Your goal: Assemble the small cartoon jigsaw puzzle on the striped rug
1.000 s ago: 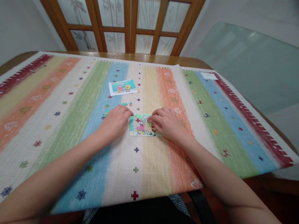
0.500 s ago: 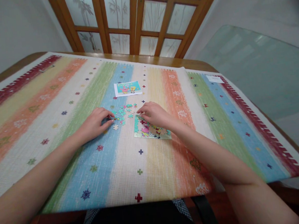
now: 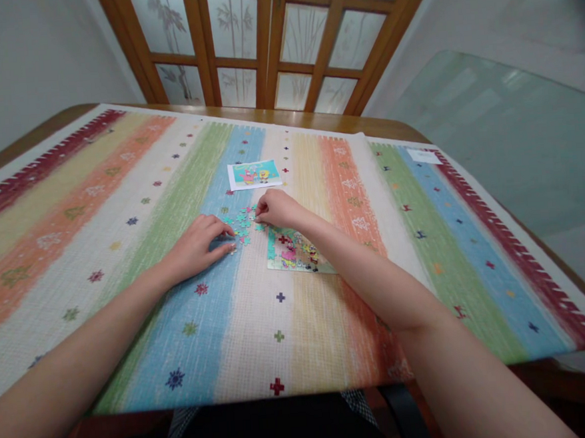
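The partly built puzzle (image 3: 295, 253) is a small rectangular block of joined pieces showing cartoon figures in pink, yellow and red on a teal ground. Its left and near edges look straight, and its far right part is hidden under the right forearm. It lies flat on the striped cloth (image 3: 121, 211), on the pale band near the middle of the worktop (image 3: 335, 118). Just beyond its far left corner the loose pieces (image 3: 243, 222), mostly teal, lie scattered in a small cluster on the blue stripe. Farther away, a reference card (image 3: 254, 174) with the same cartoon picture lies flat, apart from the cluster.

The cloth is bare on both sides of the puzzle and in front of it, down to the near edge of the worktop. A white label (image 3: 423, 156) sits well off at the far right corner.

The left hand (image 3: 197, 244) rests palm down on the cloth, fingers loosely spread and half open, their tips touching the left edge of the loose pieces. The right hand (image 3: 276, 209) is over the far side of the puzzle with its fingers bunched and its tips pinched together at the cluster. Whether a piece sits between them is too small to tell.
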Motion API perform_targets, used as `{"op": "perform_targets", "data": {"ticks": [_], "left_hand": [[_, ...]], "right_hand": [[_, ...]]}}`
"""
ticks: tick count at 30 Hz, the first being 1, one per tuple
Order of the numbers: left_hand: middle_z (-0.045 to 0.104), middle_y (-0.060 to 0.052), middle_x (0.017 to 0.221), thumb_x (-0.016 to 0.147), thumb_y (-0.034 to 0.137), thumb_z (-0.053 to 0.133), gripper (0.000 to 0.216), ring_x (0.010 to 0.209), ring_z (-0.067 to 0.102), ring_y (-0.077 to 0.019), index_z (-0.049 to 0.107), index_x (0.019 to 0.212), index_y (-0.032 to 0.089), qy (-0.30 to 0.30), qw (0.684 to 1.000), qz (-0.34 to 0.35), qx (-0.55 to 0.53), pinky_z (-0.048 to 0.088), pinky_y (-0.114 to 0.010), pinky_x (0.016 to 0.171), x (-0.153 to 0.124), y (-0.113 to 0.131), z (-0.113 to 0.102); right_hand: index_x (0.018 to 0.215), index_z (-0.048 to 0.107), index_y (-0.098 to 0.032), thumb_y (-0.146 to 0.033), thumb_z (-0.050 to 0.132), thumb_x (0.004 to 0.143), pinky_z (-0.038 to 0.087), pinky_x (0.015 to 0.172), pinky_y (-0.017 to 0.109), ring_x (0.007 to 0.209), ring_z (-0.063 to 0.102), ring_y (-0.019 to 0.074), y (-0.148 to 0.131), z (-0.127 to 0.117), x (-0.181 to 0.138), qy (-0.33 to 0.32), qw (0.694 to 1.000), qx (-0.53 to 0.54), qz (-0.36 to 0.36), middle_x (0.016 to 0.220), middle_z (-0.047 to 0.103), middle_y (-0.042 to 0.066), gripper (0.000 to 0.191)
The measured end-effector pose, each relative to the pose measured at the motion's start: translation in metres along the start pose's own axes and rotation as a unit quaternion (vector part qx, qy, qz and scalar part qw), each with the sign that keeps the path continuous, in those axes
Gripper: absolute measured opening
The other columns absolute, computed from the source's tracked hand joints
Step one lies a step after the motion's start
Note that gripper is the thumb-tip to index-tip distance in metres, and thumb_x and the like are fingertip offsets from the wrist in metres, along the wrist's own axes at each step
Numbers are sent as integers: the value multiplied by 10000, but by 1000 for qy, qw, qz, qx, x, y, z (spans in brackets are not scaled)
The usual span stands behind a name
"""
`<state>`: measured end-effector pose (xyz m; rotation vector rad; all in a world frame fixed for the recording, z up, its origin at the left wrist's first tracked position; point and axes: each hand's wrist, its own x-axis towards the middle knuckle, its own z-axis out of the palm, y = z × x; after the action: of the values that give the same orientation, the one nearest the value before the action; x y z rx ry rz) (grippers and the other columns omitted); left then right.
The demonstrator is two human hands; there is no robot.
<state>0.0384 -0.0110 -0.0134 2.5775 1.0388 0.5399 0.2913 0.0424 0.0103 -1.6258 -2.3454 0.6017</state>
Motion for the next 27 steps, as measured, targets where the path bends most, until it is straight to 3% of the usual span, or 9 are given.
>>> {"op": "perform_targets", "data": {"ticks": [4, 8, 11, 15, 20, 27], "left_hand": [[636, -80, 1073, 1009, 476, 549, 312, 1044, 563, -255, 648, 1097, 193, 6, 1000, 10, 4, 423, -426, 977, 0, 2, 1], [635, -89, 1083, 1017, 441, 539, 291, 1055, 563, -261, 651, 1109, 189, 12, 1000, 24, 9, 424, -432, 981, 1, 8, 2], [627, -100, 1089, 1019, 404, 535, 270, 1054, 559, -264, 660, 1114, 184, 8, 999, 39, 12, 438, -429, 967, 6, 19, 3], [622, -110, 1122, 1032, 350, 513, 263, 1078, 554, -262, 659, 1177, 187, -22, 996, 82, 17, 454, -422, 970, 19, 43, 11], [632, -120, 1268, 1067, 325, 455, 330, 1185, 554, -256, 609, 1325, 187, -34, 987, 153, 46, 458, -433, 1051, 42, 75, 34], [588, -143, 1462, 1078, 270, 396, 396, 1358, 529, -253, 581, 1391, 111, -42, 977, 173, 119, 408, -436, 1177, 62, 81, 66]], "right_hand": [[728, 734, -153, -84, 766, 738, 439, 668, 275, 652, 616, 146, -4, -3, 4, -27, 995, 95, 21, 649, 674, 18, 77], [814, 749, -156, -90, 734, 745, 452, 648, 260, 654, 601, 129, 0, -14, -8, 0, 979, 202, 10, 684, 678, 5, 97], [1063, 777, -189, -153, 726, 787, 465, 676, 281, 676, 588, 135, 12, -29, -35, 29, 965, 261, -16, 733, 684, -3, 283], [951, 794, -192, -290, 715, 830, 457, 656, 298, 682, 593, 149, 37, -39, -86, 68, 957, 281, 22, 759, 705, 26, 174], [818, 753, -174, -363, 742, 789, 462, 618, 297, 660, 633, 169, 62, -20, -123, 116, 944, 287, 116, 734, 725, 49, 192], [786, 730, -183, -314, 740, 819, 468, 634, 282, 696, 660, 165, 69, 8, -121, 159, 943, 260, 135, 774, 742, 48, 135]]}}
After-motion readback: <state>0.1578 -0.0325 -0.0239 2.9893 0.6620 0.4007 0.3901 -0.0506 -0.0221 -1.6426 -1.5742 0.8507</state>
